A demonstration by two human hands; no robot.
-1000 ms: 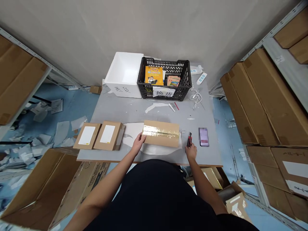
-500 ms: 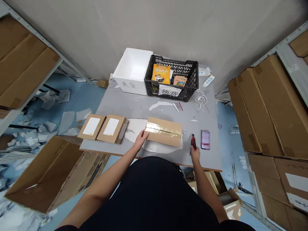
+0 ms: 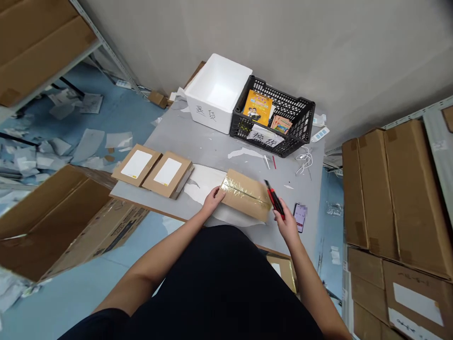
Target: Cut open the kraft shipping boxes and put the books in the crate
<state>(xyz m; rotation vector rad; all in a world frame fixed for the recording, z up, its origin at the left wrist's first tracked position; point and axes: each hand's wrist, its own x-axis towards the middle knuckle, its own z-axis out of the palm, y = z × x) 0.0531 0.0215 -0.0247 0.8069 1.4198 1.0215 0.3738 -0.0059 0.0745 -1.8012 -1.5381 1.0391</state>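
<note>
Pinching taped box with left hand, clasping cutter in right hand.
With phone just beside the cutter grip.

On the tabletop, two boxes lie left of the taped carton. Behind it, the foam bin adjoins the crate, which holds books.

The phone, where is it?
In the head view, the phone lies on the right of the grey table, beside the right hand holding the utility knife.
</note>
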